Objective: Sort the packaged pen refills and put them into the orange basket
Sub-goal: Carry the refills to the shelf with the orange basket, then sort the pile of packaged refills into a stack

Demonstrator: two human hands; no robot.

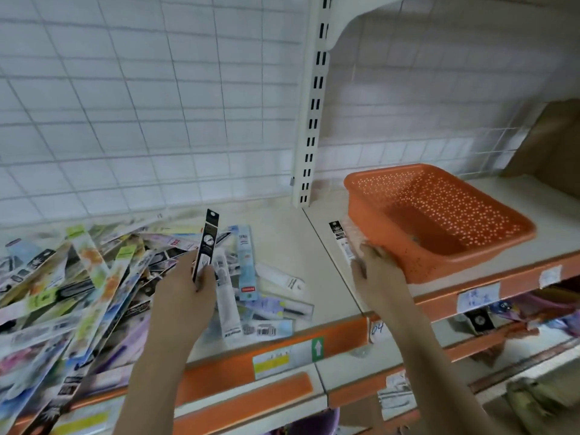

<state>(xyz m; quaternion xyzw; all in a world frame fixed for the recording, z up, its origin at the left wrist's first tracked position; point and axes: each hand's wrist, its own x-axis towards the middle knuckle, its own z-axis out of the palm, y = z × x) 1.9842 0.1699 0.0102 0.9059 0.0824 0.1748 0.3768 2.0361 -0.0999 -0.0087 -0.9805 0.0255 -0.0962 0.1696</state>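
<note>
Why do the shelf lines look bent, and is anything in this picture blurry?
Head view: the wide-angle lens bows the wire grid and shelf edge; the refill pile smears toward the left edge; the right hand and its pack look motion-blurred; the orange basket and the black pack in the left hand stay fairly sharp; lighting is soft, without glare.

2 bare forearms, no sleeves in view; left grip [185,293] and right grip [378,268] ungloved.

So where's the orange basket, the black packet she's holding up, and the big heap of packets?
orange basket [439,265]: head view, front wall.
black refill packet [207,243]: head view, middle of the packet, above the left hand.
pile of packets [94,277]: head view, centre of the heap.
</note>
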